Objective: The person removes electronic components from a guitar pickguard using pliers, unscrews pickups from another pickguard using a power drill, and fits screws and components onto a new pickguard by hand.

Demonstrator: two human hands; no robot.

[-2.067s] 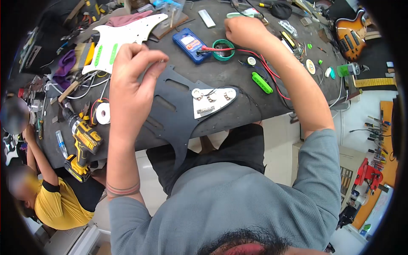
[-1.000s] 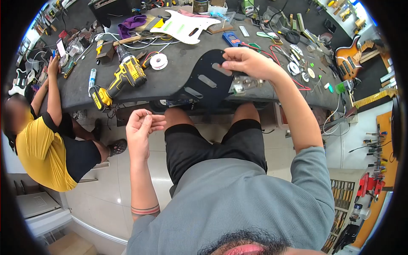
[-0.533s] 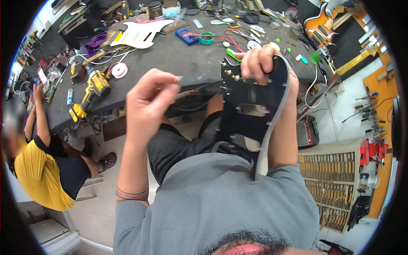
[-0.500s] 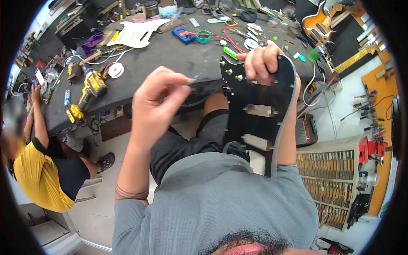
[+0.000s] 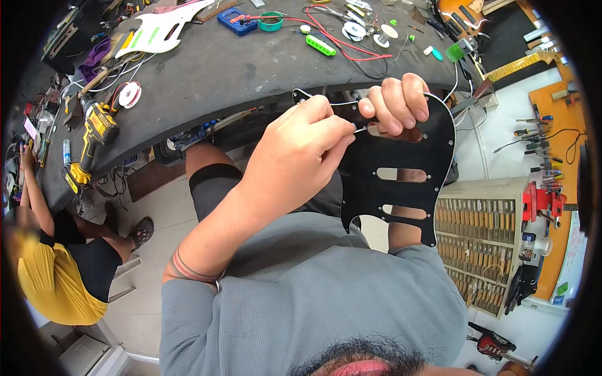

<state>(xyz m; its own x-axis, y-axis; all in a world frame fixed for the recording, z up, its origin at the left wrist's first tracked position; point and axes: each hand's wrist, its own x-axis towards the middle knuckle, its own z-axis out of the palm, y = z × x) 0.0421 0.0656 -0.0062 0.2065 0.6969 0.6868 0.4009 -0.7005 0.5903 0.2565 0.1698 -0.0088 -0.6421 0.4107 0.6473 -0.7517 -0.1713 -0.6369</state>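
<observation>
In my right hand [image 5: 398, 103] I hold a black guitar pickguard [image 5: 389, 156] by its top edge, fingers curled over its face and into the uppermost pickup slot. It is tilted up in front of my chest, its black face towards me, with three slots and small screws or holes along its rim. My left hand [image 5: 301, 156] is closed in a pinch, its fingertips against the pickguard's face beside the upper slot. A tiny pale tip shows at those fingertips; what it belongs to is hidden. The left hand also covers the pickguard's upper left part.
On the dark workbench [image 5: 207, 81] lie a white pickguard [image 5: 164, 28], a yellow drill [image 5: 97, 128], a wire spool [image 5: 130, 94], a green pickup cover [image 5: 320, 45] and red leads [image 5: 338, 37]. A co-worker in a yellow shirt [image 5: 59, 282] sits left. A file rack [image 5: 476, 238] stands right.
My left hand has moved right, from beside the pickguard onto its face. The pickguard has turned so its face shows more squarely. The view has shifted, with the bench higher in the frame.
</observation>
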